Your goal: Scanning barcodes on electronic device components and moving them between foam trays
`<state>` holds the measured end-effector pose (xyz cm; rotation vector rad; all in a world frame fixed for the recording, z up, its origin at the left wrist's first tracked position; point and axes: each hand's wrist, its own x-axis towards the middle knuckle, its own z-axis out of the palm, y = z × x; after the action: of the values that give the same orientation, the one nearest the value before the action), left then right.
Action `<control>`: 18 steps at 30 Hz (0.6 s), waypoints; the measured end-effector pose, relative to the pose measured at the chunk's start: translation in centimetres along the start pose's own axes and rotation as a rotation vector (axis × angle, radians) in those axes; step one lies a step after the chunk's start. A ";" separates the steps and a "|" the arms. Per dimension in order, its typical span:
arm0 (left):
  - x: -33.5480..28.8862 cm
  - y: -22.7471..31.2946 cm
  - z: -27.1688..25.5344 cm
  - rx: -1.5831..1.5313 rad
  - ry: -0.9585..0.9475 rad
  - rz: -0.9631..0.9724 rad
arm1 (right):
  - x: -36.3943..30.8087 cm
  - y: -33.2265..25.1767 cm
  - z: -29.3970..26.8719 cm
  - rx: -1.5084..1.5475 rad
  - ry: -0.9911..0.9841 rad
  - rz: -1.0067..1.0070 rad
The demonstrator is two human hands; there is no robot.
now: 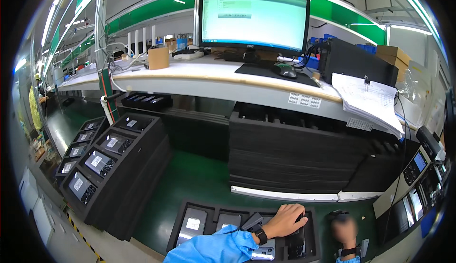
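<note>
A black foam tray point(213, 208) lies at the front of the green bench, with smartphones in its slots. One smartphone point(192, 224) has a white label on its back. My left hand point(286, 220), in a blue sleeve with a black wristband, reaches over the tray's right part. Its fingers are curled around something dark that I cannot make out. Another smartphone point(263, 253) lies beneath the left wrist. Just right of the tray, my right hand point(346, 230) is smeared by motion. A dark object point(337, 215) shows at its fingertips, too blurred to name.
Stacked foam trays point(289, 154) stand behind, and another stack point(142, 163) holds smartphones at left. A shelf point(204, 79) above carries a monitor point(253, 23), a mouse point(285, 70) and papers point(365, 99). A label printer point(403, 182) stands at right, with a thin cable hanging beside it.
</note>
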<state>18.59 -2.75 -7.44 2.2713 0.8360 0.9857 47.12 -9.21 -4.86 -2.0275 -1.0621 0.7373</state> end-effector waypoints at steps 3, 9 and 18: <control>-0.1 -0.2 0.4 0.030 0.061 0.040 | 0.0 0.1 0.0 -0.025 0.022 -0.004; -0.1 -0.2 0.4 0.024 0.055 0.030 | 0.0 0.0 0.0 0.009 -0.013 -0.009; -0.1 -0.2 0.6 0.025 0.087 0.048 | -0.2 -0.2 -0.1 -0.040 0.002 -0.007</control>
<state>18.95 -2.81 -7.94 2.2936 0.8376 1.1091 47.00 -9.34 -4.62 -2.0572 -1.0904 0.7149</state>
